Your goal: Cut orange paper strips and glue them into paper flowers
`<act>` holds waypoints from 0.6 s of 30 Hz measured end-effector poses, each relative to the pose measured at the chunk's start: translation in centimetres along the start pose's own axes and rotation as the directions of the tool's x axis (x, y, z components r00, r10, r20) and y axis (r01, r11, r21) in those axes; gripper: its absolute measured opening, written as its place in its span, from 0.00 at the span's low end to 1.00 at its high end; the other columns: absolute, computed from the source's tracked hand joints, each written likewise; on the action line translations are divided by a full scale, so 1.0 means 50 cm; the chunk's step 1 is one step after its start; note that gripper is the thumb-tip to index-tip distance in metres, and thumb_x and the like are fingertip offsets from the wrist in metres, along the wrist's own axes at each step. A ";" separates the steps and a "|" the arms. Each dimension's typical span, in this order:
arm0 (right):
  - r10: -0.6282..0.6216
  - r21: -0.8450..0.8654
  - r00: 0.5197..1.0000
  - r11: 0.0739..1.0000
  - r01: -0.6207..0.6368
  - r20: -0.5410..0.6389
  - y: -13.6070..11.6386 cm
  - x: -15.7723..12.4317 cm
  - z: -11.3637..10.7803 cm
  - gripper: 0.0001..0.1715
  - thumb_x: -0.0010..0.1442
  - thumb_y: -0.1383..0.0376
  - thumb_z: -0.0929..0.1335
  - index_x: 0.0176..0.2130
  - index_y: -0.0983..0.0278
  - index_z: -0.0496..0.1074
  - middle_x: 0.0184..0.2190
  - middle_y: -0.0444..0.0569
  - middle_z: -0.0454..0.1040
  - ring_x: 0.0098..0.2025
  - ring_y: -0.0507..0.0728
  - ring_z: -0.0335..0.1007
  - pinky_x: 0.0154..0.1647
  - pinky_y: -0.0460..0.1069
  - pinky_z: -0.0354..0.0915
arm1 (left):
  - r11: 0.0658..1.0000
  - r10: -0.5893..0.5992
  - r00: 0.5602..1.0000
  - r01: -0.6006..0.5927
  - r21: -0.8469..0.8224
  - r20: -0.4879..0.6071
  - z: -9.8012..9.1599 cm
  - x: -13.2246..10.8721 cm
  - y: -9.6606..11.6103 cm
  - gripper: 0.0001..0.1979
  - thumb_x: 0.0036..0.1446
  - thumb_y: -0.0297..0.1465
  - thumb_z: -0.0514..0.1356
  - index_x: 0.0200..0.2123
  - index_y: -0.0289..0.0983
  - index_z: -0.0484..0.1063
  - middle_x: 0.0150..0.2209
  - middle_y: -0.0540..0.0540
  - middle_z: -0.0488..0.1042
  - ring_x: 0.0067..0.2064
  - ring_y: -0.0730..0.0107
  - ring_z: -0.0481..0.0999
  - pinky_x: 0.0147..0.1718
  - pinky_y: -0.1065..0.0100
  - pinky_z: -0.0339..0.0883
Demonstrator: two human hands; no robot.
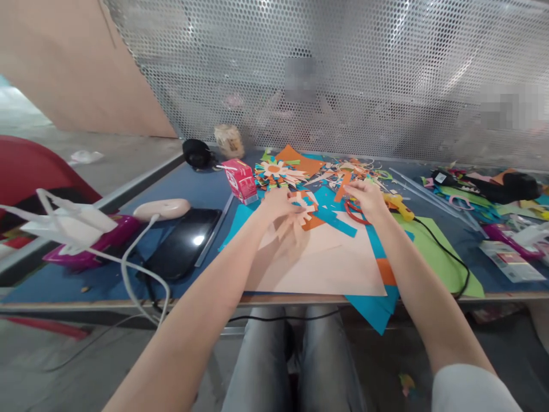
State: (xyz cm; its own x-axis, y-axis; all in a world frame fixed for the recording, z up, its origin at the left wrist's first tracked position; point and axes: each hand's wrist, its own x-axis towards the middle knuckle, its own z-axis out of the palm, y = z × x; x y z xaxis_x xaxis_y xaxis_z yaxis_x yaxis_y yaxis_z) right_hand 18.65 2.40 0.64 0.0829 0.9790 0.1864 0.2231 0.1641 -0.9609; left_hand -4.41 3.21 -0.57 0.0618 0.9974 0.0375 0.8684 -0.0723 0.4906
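My left hand (277, 203) is closed on a pale, fringed paper cutout (306, 214) with orange behind it, above a large cream paper sheet (334, 263). Between the thumb and fingers of my right hand (368, 197) is an orange paper strip (342, 187), held upright. Red-handled scissors (354, 213) lie just under that hand, partly hidden by it. To its right rests a yellow glue gun (398, 207) with a black cord. Blue paper pieces (337, 220) are spread between my hands. A finished-looking paper flower (273, 169) sits behind my left hand.
A pink drink carton (242, 182) stands left of the papers, near a jar (229, 141). Farther left are a black phone (184, 243), a white device (162, 209) and cables. Paper scraps (351, 167) pile up against the perforated metal screen (343, 74). Green paper (429, 252) lies right.
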 end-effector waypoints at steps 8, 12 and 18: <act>0.133 0.187 0.991 0.973 -0.134 0.016 0.005 0.005 0.001 0.17 0.35 0.58 0.73 0.27 0.63 0.70 0.21 0.39 0.69 0.23 0.47 0.62 0.23 0.43 0.56 | 0.771 0.009 0.979 -0.136 -0.623 -0.203 -0.003 -0.003 -0.001 0.33 0.33 0.23 0.66 0.48 0.36 0.63 0.44 0.40 0.69 0.43 0.59 0.71 0.33 0.66 0.67; 0.155 0.327 0.983 0.928 -0.178 0.094 0.001 0.000 0.004 0.18 0.34 0.58 0.73 0.26 0.62 0.68 0.17 0.36 0.64 0.21 0.47 0.59 0.22 0.43 0.55 | 0.545 0.006 0.989 -0.128 -0.829 -0.149 0.005 0.002 0.004 0.40 0.31 0.22 0.68 0.52 0.36 0.61 0.40 0.41 0.71 0.40 0.62 0.73 0.33 0.66 0.68; 0.151 0.527 0.950 0.802 -0.279 0.274 -0.015 -0.009 -0.002 0.18 0.36 0.59 0.74 0.26 0.61 0.66 0.21 0.39 0.69 0.23 0.48 0.64 0.22 0.44 0.59 | 0.307 0.050 0.986 -0.168 -0.937 -0.160 0.002 -0.009 0.023 0.36 0.32 0.22 0.67 0.50 0.37 0.64 0.27 0.52 0.72 0.27 0.75 0.72 0.29 0.71 0.67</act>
State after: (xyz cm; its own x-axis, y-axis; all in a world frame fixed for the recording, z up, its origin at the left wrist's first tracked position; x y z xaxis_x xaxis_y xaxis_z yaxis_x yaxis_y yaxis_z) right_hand 18.54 1.84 1.28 -0.1537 0.9878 -0.0239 -0.3565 -0.0780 -0.9310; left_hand -3.40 2.70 -0.12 0.0252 0.9792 0.2011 -0.2042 -0.1919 0.9599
